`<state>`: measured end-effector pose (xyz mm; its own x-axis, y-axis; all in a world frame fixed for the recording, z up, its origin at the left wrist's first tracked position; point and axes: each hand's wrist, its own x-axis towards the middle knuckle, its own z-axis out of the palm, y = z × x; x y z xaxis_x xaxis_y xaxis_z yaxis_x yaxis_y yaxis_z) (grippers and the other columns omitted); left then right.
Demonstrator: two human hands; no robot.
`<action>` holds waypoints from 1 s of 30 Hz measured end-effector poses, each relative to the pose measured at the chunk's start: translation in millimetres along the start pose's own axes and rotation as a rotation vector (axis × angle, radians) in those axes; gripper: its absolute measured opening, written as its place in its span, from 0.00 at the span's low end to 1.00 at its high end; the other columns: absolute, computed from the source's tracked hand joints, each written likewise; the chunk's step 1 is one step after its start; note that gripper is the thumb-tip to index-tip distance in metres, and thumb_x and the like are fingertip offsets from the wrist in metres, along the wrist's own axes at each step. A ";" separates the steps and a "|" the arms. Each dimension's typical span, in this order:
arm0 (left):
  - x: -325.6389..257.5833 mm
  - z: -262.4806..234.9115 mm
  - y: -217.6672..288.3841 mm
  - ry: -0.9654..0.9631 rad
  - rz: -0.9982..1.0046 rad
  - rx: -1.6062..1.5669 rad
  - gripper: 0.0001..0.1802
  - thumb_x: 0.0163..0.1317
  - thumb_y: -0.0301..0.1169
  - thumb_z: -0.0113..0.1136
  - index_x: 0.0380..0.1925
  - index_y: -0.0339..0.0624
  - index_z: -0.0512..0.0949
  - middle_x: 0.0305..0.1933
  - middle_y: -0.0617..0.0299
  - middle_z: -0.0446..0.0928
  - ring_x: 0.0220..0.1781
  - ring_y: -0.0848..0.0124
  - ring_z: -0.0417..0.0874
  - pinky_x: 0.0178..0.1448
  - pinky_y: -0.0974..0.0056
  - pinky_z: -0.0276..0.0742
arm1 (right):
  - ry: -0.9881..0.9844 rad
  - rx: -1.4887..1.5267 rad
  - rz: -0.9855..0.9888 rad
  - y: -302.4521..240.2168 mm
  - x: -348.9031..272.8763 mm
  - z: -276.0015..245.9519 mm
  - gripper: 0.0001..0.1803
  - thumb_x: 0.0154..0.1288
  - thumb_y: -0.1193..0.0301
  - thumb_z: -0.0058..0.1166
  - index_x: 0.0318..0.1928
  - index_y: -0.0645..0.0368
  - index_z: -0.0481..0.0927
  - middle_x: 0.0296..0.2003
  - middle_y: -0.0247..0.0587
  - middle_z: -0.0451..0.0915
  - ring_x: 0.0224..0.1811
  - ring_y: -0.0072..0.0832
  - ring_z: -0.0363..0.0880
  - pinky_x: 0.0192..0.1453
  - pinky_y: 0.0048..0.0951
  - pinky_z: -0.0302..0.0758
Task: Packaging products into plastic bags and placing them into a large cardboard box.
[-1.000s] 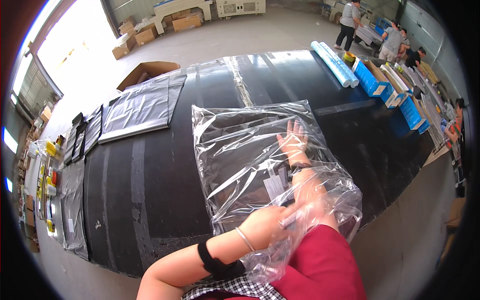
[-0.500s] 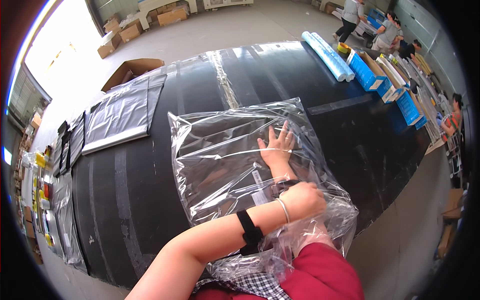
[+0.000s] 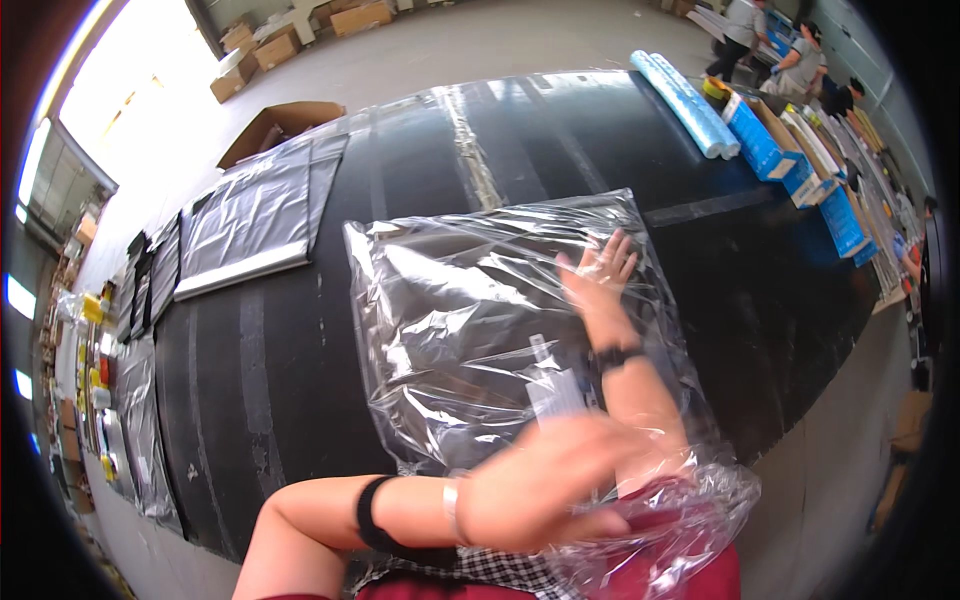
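Note:
A large clear plastic bag (image 3: 450, 350) lies on the black-covered table, wrinkled and glossy. A white label (image 3: 556, 394) shows through its film. My right hand (image 3: 600, 275) is inside the bag near its far right corner, palm down with fingers spread. The bag's gathered mouth (image 3: 700, 510) bunches around my right forearm and sleeve. My left arm crosses in front, and my left hand (image 3: 545, 485) is over the bag's near edge by that mouth. Motion smears its fingers, so their grip is unclear. Whether a dark flat item lies inside the bag, I cannot tell.
Folded dark sheets in clear film (image 3: 245, 225) lie on the table's left, before an open carton (image 3: 275, 130). Light-blue rolls (image 3: 690, 105) and blue boxes (image 3: 765, 145) line the far right. People (image 3: 800, 65) work beyond. Tape strips cross the black table (image 3: 790, 300).
My left hand has moved down and left from beside my right wrist. The right hand has shifted slightly right inside the bag, and more of its forearm shows. The view has turned a little.

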<state>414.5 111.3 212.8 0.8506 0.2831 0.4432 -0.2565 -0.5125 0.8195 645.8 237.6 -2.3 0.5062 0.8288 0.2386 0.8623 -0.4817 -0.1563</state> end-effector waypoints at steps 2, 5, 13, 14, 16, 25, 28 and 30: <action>-61.3 -28.7 -10.7 0.233 -0.341 0.520 0.37 0.53 0.38 0.70 0.61 0.37 0.67 0.62 0.48 0.67 0.66 0.50 0.65 0.67 0.50 0.62 | -0.112 0.149 -0.355 -53.9 -71.9 -14.8 0.43 0.65 0.43 0.46 0.72 0.56 0.57 0.74 0.62 0.43 0.77 0.56 0.36 0.75 0.63 0.34; -162.2 -13.6 -29.8 0.497 -0.839 0.698 0.51 0.50 0.40 0.73 0.67 0.32 0.53 0.68 0.39 0.54 0.69 0.47 0.58 0.72 0.52 0.57 | -0.321 0.398 -0.684 -96.0 -143.5 -42.9 0.43 0.61 0.41 0.52 0.73 0.42 0.58 0.74 0.56 0.45 0.77 0.56 0.36 0.75 0.62 0.32; -269.1 48.7 -46.2 0.271 -1.341 -0.351 0.49 0.56 0.40 0.72 0.67 0.30 0.53 0.61 0.48 0.70 0.59 0.66 0.73 0.65 0.61 0.69 | -0.246 0.203 -0.689 -182.5 -84.2 -7.3 0.41 0.64 0.37 0.43 0.74 0.34 0.54 0.75 0.52 0.44 0.78 0.53 0.38 0.76 0.58 0.36; -273.1 49.5 -46.2 0.284 -1.214 -0.538 0.48 0.56 0.39 0.72 0.67 0.29 0.53 0.60 0.50 0.72 0.59 0.65 0.74 0.64 0.61 0.70 | -0.152 0.164 -0.698 -187.5 -78.0 1.3 0.41 0.64 0.37 0.43 0.74 0.34 0.54 0.75 0.51 0.46 0.77 0.54 0.40 0.76 0.58 0.36; -274.1 51.1 -37.4 0.335 -1.214 -0.608 0.47 0.57 0.38 0.72 0.68 0.32 0.53 0.60 0.52 0.72 0.59 0.66 0.74 0.64 0.61 0.70 | -0.078 0.262 -0.685 -189.3 -67.2 15.8 0.44 0.61 0.36 0.48 0.73 0.41 0.58 0.73 0.47 0.52 0.77 0.45 0.46 0.76 0.57 0.37; -303.9 90.7 -18.8 0.166 -1.090 -0.761 0.25 0.63 0.31 0.62 0.60 0.37 0.71 0.59 0.58 0.76 0.59 0.71 0.74 0.63 0.63 0.71 | 0.400 0.448 -0.769 -212.3 -25.1 30.6 0.13 0.53 0.59 0.65 0.36 0.49 0.80 0.33 0.35 0.79 0.45 0.35 0.74 0.49 0.42 0.62; -310.1 89.1 -25.5 0.007 -1.005 -0.501 0.23 0.62 0.31 0.63 0.57 0.37 0.74 0.57 0.55 0.78 0.56 0.70 0.77 0.61 0.63 0.72 | -0.008 0.535 -0.634 -236.7 19.8 9.6 0.12 0.61 0.64 0.54 0.44 0.52 0.79 0.43 0.34 0.79 0.53 0.38 0.73 0.58 0.49 0.62; -253.9 51.1 -8.1 -0.352 -1.340 -0.633 0.22 0.62 0.31 0.63 0.56 0.37 0.75 0.53 0.55 0.80 0.53 0.69 0.79 0.59 0.62 0.74 | 0.022 0.345 -0.607 -228.1 24.4 15.8 0.22 0.63 0.60 0.52 0.54 0.57 0.73 0.54 0.42 0.74 0.62 0.42 0.68 0.65 0.50 0.59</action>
<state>224.1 2.1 75.1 0.6480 -0.0058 -0.7616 0.6982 0.4040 0.5910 461.2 372.2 24.0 -0.0605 0.9151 0.3987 0.9408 0.1857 -0.2835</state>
